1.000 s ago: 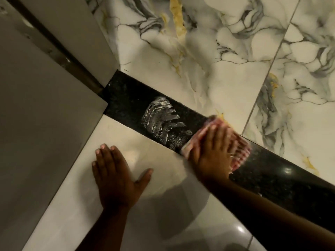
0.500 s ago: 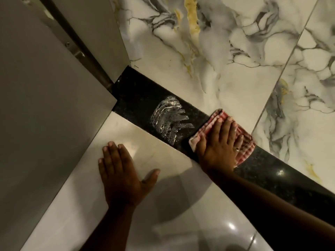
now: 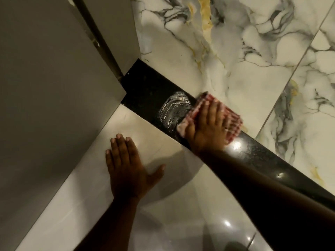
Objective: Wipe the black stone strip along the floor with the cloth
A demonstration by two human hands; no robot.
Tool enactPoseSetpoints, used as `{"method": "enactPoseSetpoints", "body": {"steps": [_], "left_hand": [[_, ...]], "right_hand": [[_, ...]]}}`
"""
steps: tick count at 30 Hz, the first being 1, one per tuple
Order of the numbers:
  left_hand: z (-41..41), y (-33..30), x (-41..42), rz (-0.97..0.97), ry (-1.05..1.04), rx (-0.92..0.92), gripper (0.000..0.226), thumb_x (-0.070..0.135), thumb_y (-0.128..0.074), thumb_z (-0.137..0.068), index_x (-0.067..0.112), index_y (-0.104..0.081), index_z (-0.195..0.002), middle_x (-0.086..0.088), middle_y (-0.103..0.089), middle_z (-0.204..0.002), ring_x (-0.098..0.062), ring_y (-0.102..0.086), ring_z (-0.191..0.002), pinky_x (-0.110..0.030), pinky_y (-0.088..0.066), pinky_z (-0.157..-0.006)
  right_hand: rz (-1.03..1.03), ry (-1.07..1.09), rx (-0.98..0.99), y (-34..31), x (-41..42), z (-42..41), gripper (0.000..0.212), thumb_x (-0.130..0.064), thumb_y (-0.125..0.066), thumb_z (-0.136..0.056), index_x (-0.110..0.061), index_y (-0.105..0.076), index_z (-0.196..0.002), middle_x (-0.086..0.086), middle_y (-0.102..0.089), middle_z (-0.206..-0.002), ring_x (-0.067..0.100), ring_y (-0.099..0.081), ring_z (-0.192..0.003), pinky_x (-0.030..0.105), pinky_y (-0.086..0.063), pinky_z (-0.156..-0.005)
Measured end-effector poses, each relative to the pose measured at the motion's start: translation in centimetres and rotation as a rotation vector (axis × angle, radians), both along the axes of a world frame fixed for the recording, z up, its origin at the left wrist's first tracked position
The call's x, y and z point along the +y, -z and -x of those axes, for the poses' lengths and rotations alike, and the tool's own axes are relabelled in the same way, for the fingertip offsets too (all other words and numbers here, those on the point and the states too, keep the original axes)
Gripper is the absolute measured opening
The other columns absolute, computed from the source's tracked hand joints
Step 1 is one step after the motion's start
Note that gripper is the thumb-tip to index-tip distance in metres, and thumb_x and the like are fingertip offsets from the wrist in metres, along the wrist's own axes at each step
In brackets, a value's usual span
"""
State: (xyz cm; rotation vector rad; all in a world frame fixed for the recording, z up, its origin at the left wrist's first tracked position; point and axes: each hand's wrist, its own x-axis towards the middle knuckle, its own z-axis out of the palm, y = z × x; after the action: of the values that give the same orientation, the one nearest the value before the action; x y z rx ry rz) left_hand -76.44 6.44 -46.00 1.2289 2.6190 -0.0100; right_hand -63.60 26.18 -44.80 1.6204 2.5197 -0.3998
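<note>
A black stone strip (image 3: 145, 91) runs diagonally across the floor from the wall at upper left to the lower right. My right hand (image 3: 208, 127) presses flat on a red-and-white checked cloth (image 3: 233, 122) lying on the strip, with a ring on one finger. Just left of the cloth a wet, soapy smear (image 3: 174, 109) shines on the stone. My left hand (image 3: 126, 167) rests palm down, fingers spread, on the plain pale tile (image 3: 94, 196) beside the strip and holds nothing.
White marble-pattern floor tiles (image 3: 226, 60) with grey and gold veins lie beyond the strip. A grey wall panel (image 3: 45, 87) and a door frame (image 3: 101, 42) stand at the left, where the strip ends.
My right hand has slid the cloth left along the strip into the wet smear, covering part of it. My left hand stays planted on the pale tile.
</note>
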Motion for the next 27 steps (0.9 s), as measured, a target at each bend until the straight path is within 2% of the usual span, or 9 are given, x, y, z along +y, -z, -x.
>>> {"method": "enactPoseSetpoints", "body": {"steps": [6, 8, 13, 15, 18, 21, 23, 25, 27], "left_hand": [[0.1, -0.2, -0.1, 0.012, 0.004, -0.020, 0.126, 0.090, -0.037, -0.071, -0.001, -0.014, -0.155, -0.026, -0.014, -0.164, -0.041, -0.010, -0.154, -0.055, -0.009, -0.123], [0.0, -0.2, 0.0, 0.012, 0.005, -0.012, 0.126, 0.089, -0.039, -0.071, -0.002, -0.016, -0.155, -0.027, -0.015, -0.164, -0.042, -0.010, -0.154, -0.056, -0.009, -0.123], [-0.1, -0.3, 0.1, 0.005, -0.005, -0.005, 0.126, 0.088, -0.043, -0.071, -0.004, -0.021, -0.154, -0.028, -0.018, -0.163, -0.042, -0.014, -0.153, -0.057, -0.013, -0.123], [-0.1, -0.2, 0.1, 0.013, 0.000, -0.016, 0.125, 0.087, -0.044, -0.071, -0.004, -0.022, -0.154, -0.028, -0.019, -0.163, -0.042, -0.014, -0.153, -0.058, -0.013, -0.122], [-0.1, -0.3, 0.0, 0.002, 0.013, -0.021, 0.124, 0.086, -0.045, -0.072, -0.005, -0.025, -0.153, -0.029, -0.020, -0.162, -0.044, -0.017, -0.152, -0.059, -0.018, -0.121], [-0.1, -0.4, 0.0, -0.009, 0.015, -0.004, 0.122, 0.084, -0.047, -0.072, -0.007, -0.027, -0.151, -0.031, -0.022, -0.161, -0.046, -0.019, -0.151, -0.061, -0.019, -0.120], [-0.2, -0.4, -0.1, 0.006, 0.008, 0.000, 0.122, 0.082, -0.050, -0.071, -0.008, -0.027, -0.151, -0.031, -0.022, -0.161, -0.046, -0.018, -0.151, -0.061, -0.018, -0.121], [-0.2, -0.5, 0.0, 0.004, 0.003, -0.007, 0.123, 0.082, -0.050, -0.071, -0.007, -0.027, -0.151, -0.030, -0.021, -0.161, -0.045, -0.016, -0.152, -0.060, -0.016, -0.122], [-0.3, -0.4, 0.0, 0.009, 0.006, -0.017, 0.123, 0.083, -0.048, -0.071, -0.007, -0.026, -0.152, -0.030, -0.020, -0.161, -0.045, -0.015, -0.152, -0.060, -0.015, -0.122]], "right_hand": [[-0.092, -1.084, -0.069, 0.5, 2.1, -2.7, 0.084, -0.063, -0.032, -0.089, -0.016, -0.019, -0.157, 0.012, -0.016, -0.162, 0.033, -0.011, -0.149, 0.061, -0.002, -0.118], [-0.109, -0.983, -0.100, 0.6, 3.9, -5.0, 0.086, -0.063, -0.032, -0.088, -0.016, -0.013, -0.158, 0.011, -0.012, -0.162, 0.035, -0.014, -0.150, 0.058, -0.004, -0.120], [-0.038, -0.161, -0.020, 0.6, 1.1, -0.9, 0.077, -0.056, -0.020, -0.097, -0.013, -0.010, -0.160, 0.012, -0.004, -0.168, 0.032, -0.001, -0.155, 0.054, 0.003, -0.123], [0.013, 0.005, 0.006, 0.8, 1.1, 3.5, 0.077, -0.060, -0.013, -0.099, -0.015, -0.001, -0.160, 0.012, 0.004, -0.168, 0.030, 0.009, -0.154, 0.054, 0.009, -0.121], [0.012, -0.308, -0.010, 0.7, 1.1, 7.7, 0.076, -0.064, -0.007, -0.097, -0.019, 0.008, -0.156, 0.008, 0.014, -0.162, 0.031, 0.011, -0.152, 0.055, 0.009, -0.120], [0.017, -0.909, -0.058, 0.3, 2.2, 6.0, 0.080, -0.064, -0.015, -0.094, -0.020, 0.008, -0.155, 0.011, 0.000, -0.167, 0.035, 0.001, -0.154, 0.057, 0.008, -0.119], [-0.018, -1.144, -0.119, 0.1, 5.2, 3.2, 0.086, -0.065, -0.021, -0.088, -0.018, 0.000, -0.157, 0.014, -0.011, -0.167, 0.035, -0.008, -0.152, 0.058, 0.004, -0.117], [-0.032, -1.049, -0.095, -0.1, 7.3, 1.6, 0.083, -0.061, -0.025, -0.090, -0.015, -0.014, -0.159, 0.015, -0.017, -0.165, 0.038, -0.015, -0.151, 0.061, -0.004, -0.118], [0.030, -0.809, -0.089, -0.2, 7.2, 2.2, 0.078, -0.058, -0.019, -0.095, -0.016, -0.011, -0.160, 0.011, -0.007, -0.167, 0.035, -0.006, -0.153, 0.061, -0.009, -0.122]]}}
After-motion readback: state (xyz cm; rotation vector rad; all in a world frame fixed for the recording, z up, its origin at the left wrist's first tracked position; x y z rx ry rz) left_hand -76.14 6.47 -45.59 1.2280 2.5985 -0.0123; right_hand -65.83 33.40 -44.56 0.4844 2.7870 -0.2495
